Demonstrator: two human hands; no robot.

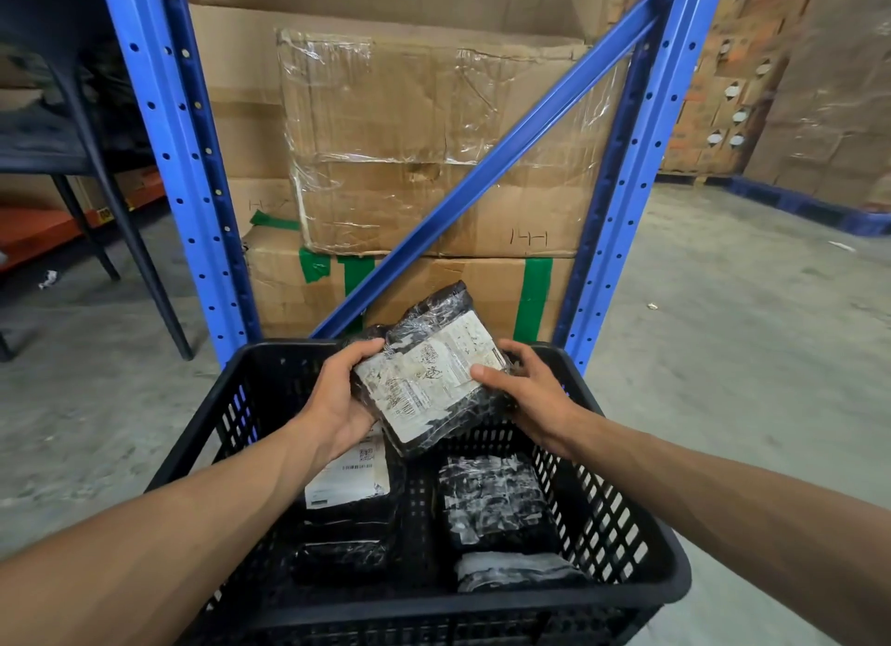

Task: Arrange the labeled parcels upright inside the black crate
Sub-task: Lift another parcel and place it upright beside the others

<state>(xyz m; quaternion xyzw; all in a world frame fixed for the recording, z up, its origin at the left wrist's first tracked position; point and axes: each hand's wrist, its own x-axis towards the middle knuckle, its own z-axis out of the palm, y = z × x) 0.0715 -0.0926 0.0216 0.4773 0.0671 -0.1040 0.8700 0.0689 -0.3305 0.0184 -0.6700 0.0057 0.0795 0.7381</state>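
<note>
A black plastic-wrapped parcel [429, 370] with a worn white label hangs tilted over the far half of the black crate [641, 544]. My left hand [337, 394] grips its left edge and my right hand [525, 394] holds its right side, thumb on the label. Inside the crate, a labeled parcel [349, 481] lies at the left under my left wrist, with another dark parcel [337, 556] in front of it. At the right lie a black parcel with white tape marks [492, 501] and a grey-white one [511, 571] nearer me.
A blue metal rack [193, 163] with a diagonal brace stands right behind the crate, filled with taped cardboard boxes [434, 153]. A dark chair [106, 187] stands at the left on the concrete floor [723, 332]. More stacked boxes on a blue pallet [810, 206] are at the far right.
</note>
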